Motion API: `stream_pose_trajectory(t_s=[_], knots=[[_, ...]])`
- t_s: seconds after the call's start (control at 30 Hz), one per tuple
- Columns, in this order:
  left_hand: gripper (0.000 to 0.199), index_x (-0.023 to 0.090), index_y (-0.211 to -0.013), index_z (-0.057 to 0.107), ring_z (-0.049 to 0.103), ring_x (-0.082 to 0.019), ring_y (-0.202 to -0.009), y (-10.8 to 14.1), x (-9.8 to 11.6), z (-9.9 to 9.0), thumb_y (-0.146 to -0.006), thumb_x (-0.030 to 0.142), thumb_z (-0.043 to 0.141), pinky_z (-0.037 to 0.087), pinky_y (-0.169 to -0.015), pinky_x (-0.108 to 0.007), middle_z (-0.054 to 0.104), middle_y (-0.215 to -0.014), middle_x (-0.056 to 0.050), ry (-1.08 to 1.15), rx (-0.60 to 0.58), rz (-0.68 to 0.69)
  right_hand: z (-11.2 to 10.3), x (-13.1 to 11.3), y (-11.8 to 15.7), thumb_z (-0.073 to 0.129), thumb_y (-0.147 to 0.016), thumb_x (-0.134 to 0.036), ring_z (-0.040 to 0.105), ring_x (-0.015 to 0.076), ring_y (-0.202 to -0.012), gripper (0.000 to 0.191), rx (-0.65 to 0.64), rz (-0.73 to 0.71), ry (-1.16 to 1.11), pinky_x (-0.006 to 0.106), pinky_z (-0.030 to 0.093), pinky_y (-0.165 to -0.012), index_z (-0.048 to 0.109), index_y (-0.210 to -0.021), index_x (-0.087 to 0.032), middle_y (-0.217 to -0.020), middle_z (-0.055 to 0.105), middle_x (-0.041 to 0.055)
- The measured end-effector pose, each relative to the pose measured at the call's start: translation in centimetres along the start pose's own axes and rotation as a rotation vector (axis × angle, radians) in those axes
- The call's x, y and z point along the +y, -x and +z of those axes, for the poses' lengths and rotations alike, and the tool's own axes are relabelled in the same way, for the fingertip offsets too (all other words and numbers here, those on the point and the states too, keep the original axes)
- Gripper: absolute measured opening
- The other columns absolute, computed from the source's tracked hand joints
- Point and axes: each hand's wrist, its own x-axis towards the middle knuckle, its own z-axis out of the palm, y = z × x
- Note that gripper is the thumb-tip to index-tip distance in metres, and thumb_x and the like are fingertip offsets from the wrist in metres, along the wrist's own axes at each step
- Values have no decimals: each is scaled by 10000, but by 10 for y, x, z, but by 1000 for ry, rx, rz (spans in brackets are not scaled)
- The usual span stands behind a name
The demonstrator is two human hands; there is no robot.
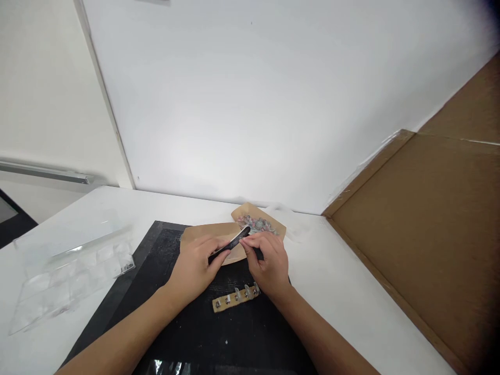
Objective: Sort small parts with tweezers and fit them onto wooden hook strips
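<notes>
My left hand (196,267) is closed on a black nail file (235,241) with a pale edge, which slants up to the right. Fingers and thumb of my right hand (270,259) are pinched together against the file's far part. Whatever small thing they hold is hidden, though a dark piece (258,253) shows under the fingers. Below the hands, on a black mat (187,333), lies a tan strip (236,298) with a row of metal studs. Clear nail tips (247,290) stand on some of these studs.
Behind my hands sits a brown paper tray (209,230), and beyond it another tray (279,229) with a heap of small shiny pieces. A clear compartment box (74,281) lies open on the white table at left. Cardboard (414,229) stands at right.
</notes>
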Motion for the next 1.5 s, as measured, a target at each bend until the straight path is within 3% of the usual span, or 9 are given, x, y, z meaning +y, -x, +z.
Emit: stream_pose_trajectory(t_s=[0.3,0.53,0.7,0.8,0.9,1.0,1.2,1.5], knots=[[242,266,-1207,696,697,-220,-1006,-8,-15,-14,-990,304,596,528,-877,-333,741,-1100,-29,-296,53,-85,-2,7,1,677,-956,-239,675,194,-892,45,-24,93,-56,358,477,-808,651,-920,-242,-919,717,16],[220,288,-1178,690,705,-204,-859,-10,-26,-18,-997,343,578,479,-668,-279,697,-1056,-24,-533,-15,-183,-4,7,2,704,-948,-310,678,193,-839,130,-74,84,-79,352,461,-772,640,-863,-234,-858,712,13],[211,267,-1141,700,679,-189,-752,-8,-31,-17,-1008,346,556,435,-585,-286,680,-1037,-26,-609,-42,-158,-5,7,3,737,-925,-306,665,182,-797,137,-103,51,-120,340,471,-751,635,-866,-236,-834,706,5],[227,226,-1056,727,669,-205,-789,-9,-33,-18,-1024,328,527,465,-648,-308,684,-997,-46,-615,-13,-90,-5,6,4,744,-918,-291,660,177,-794,145,-110,35,-139,339,482,-753,622,-861,-236,-835,704,2],[249,199,-1040,741,665,-235,-901,-10,-30,-17,-1032,307,517,494,-810,-346,707,-957,-66,-511,33,13,-5,5,4,747,-916,-285,657,175,-800,156,-123,36,-147,337,479,-752,611,-857,-236,-833,700,-3],[251,202,-1083,737,676,-221,-966,-11,-21,-14,-1039,313,516,492,-895,-345,744,-1011,-66,-246,31,52,-5,4,4,753,-913,-273,655,178,-812,145,-132,11,-155,342,466,-756,618,-872,-239,-832,705,-4],[339,223,-1017,764,702,-183,-921,-9,4,-6,-1058,369,461,514,-860,-295,770,-968,-24,192,-117,-69,-7,-1,3,770,-895,-227,641,163,-773,164,-111,-93,-147,328,426,-713,613,-848,-232,-834,711,-3],[283,231,-1060,798,688,-204,-885,-7,7,-1,-970,422,610,543,-763,-294,766,-1008,-60,442,-165,-219,-9,-3,3,788,-881,-212,673,151,-779,177,-101,-198,-121,320,396,-708,612,-863,-223,-856,733,-3]])
